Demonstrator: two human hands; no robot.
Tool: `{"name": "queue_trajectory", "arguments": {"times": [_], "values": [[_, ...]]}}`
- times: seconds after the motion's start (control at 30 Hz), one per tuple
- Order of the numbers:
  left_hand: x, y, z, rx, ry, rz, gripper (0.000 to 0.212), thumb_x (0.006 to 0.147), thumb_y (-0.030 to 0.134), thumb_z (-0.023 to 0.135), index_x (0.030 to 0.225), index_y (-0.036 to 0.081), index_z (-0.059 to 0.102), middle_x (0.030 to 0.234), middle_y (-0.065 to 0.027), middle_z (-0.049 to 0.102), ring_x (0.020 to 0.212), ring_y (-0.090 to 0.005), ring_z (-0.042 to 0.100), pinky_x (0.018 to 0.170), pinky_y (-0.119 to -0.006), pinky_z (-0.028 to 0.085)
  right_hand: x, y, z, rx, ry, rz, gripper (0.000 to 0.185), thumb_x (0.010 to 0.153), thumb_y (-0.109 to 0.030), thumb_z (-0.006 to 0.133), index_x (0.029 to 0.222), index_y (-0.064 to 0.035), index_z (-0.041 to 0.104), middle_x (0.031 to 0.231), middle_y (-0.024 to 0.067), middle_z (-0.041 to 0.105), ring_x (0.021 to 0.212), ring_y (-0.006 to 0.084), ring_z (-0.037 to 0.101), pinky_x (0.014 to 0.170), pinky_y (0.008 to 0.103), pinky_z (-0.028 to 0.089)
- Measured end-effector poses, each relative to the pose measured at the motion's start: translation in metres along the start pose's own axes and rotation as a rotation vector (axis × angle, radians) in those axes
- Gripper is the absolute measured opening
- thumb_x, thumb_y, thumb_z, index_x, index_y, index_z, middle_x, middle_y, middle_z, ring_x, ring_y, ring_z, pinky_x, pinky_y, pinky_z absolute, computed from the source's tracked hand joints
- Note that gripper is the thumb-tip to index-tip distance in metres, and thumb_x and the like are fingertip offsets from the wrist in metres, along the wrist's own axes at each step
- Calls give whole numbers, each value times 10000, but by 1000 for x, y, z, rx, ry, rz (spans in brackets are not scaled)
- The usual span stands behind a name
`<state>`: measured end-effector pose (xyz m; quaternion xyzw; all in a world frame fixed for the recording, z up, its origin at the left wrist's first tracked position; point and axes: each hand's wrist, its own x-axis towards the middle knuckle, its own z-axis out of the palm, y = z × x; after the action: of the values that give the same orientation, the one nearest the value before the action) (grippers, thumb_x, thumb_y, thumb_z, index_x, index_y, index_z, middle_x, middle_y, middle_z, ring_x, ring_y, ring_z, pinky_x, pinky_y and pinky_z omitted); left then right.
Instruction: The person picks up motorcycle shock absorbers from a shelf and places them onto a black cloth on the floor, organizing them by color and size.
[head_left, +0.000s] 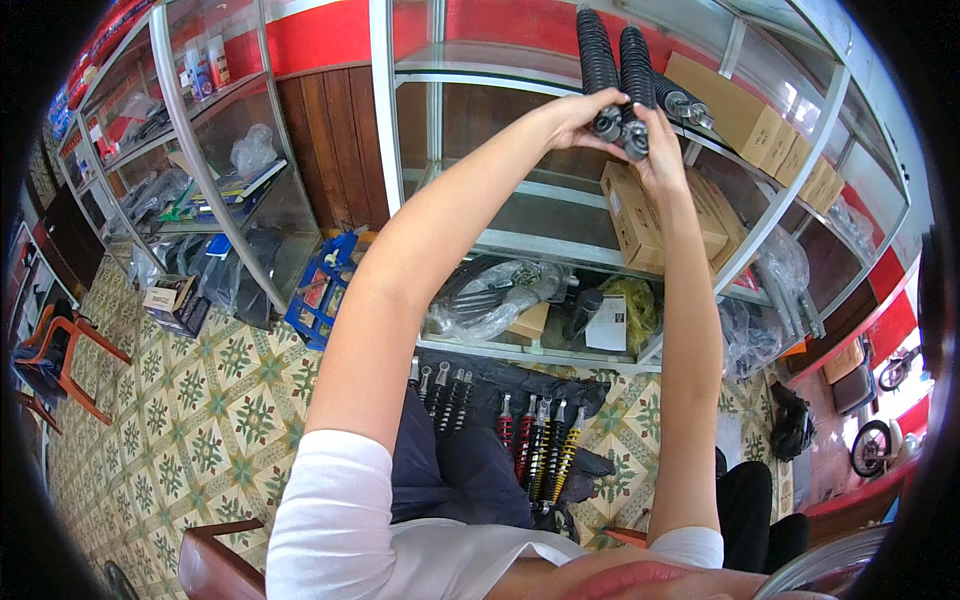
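Note:
Two black coil-spring shock absorbers (616, 82) lie side by side at the upper shelf of the display cabinet, their metal eyelets pointing towards me. My left hand (589, 122) grips them from the left, thumb on top. From the right, my right hand (660, 146) closes around the lower end of the right-hand one. Just right of them, more black shock absorbers (681, 101) rest on the glass shelf. On the floor below, several shock absorbers with red, black and yellow springs (541, 450) lie in a row on black plastic, beside another group with dark springs (448, 394).
Cardboard boxes (731, 112) line the upper shelf's right side; larger cartons (634, 217) stand below. Bagged parts (495, 296) fill the bottom shelf. A blue plastic crate (324, 289) stands left of the cabinet, a chair (217, 562) at lower left. A person in dark trousers (746, 510) is at lower right.

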<state>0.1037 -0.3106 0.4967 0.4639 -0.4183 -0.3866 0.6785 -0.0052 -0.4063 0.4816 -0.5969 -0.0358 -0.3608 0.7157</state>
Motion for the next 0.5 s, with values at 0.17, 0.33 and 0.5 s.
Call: {"name": "queue_trajectory", "arguments": {"times": [0.17, 0.33, 0.5], "values": [[-40, -31, 5, 189, 38, 44, 350, 814, 259, 580, 1015, -21, 520, 854, -111, 605, 743, -181, 613, 657, -334, 545, -37, 34, -12, -194, 3, -333, 627, 807, -47, 543, 1344, -5, 222, 1126, 119, 488, 936, 141, 523, 781, 257, 442], [-100, -92, 4, 216, 39, 216, 283, 771, 159, 640, 989, 23, 521, 798, -56, 605, 711, -124, 582, 625, -269, 493, -126, 47, 6, -352, -6, -270, 747, 775, 19, 529, 1387, -98, 117, 1168, 134, 461, 886, 158, 531, 741, 267, 473], [-201, -172, 13, 407, 22, 463, 794, 687, 11, 689, 1326, 19, 217, 1175, -92, 458, 970, -131, 500, 797, -287, 454, -246, 82, 20, -255, -17, -142, 816, 740, 9, 574, 1391, -82, 92, 1242, 115, 407, 938, 151, 515, 776, 269, 458]]}}
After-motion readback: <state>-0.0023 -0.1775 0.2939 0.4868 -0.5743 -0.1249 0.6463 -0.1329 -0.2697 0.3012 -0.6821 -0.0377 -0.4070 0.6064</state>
